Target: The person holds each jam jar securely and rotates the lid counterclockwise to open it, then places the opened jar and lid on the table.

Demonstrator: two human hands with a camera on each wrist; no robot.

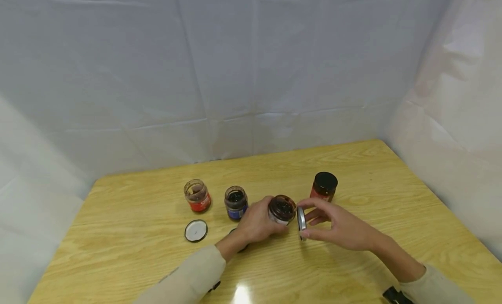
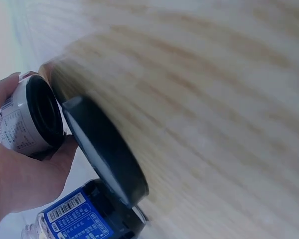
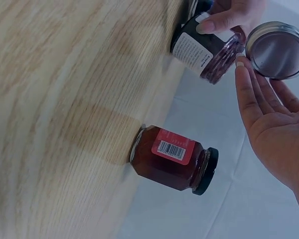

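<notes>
My left hand (image 1: 256,221) grips a lidless glass jar (image 1: 283,208) of dark contents around its side, its mouth tipped a little toward the right. A pale label with fine print (image 3: 192,52) shows on that jar. Right beside the mouth, my right hand (image 1: 337,225) pinches a silver jar lid (image 1: 301,222) on edge between thumb and fingers. In the right wrist view the disc of this lid (image 3: 279,54) faces the camera. Close to my left hand stands an uncapped jar with a blue label (image 1: 236,206). A black lid (image 2: 109,149) lies partly hidden under my left wrist.
An uncapped jar with a red label (image 1: 198,199) stands at the left, and a white-lined lid (image 1: 196,231) lies in front of it. Behind my right hand is a red-labelled jar (image 3: 172,154) with its black lid on. Pale sheeting (image 1: 251,77) hangs behind the wooden table (image 1: 129,234).
</notes>
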